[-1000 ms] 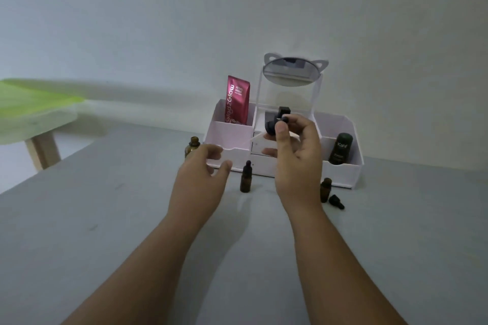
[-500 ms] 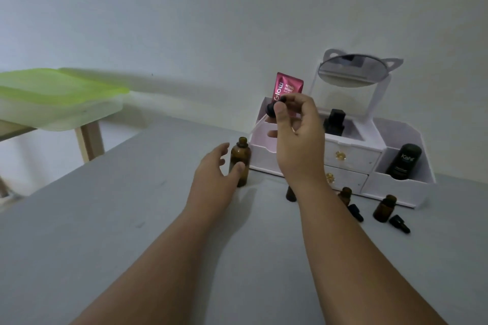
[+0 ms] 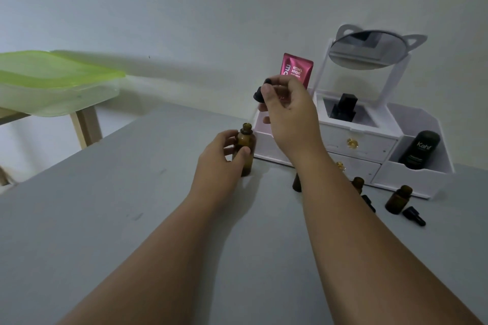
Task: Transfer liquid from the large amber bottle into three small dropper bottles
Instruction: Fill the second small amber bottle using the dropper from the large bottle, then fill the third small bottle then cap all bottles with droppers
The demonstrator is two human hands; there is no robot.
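The large amber bottle [image 3: 245,153] stands upright on the table [image 3: 118,219], just in front of the left end of a white organizer [image 3: 422,179]. Its neck is bare, with no cap on it. The left hand [image 3: 219,163] grasps the bottle around the body, with fingers and thumb curled on the glass. The right hand [image 3: 290,116] is raised above the bottle, a little to the right of its mouth. It pinches a black dropper [image 3: 260,93] by the rubber head. I cannot make out the glass tube, so I cannot say if it carries liquid.

The small ones to be filled are to the right, near the drawers of the organizer. The first small bottle [image 3: 297,183] is half hidden behind the right forearm, and its top does not show. The second small bottle [image 3: 357,184] and the third small bottle [image 3: 398,199] stand open. A black cap [image 3: 368,203] lies beside the second, and another cap [image 3: 414,216] lies beside the third.

In my judgement the preparation is done: the big bottle is open and at least two small ones are uncapped. The glass is too dark to read any level, so I cannot tell if any bottle has received liquid. The filling and closing seem to remain.
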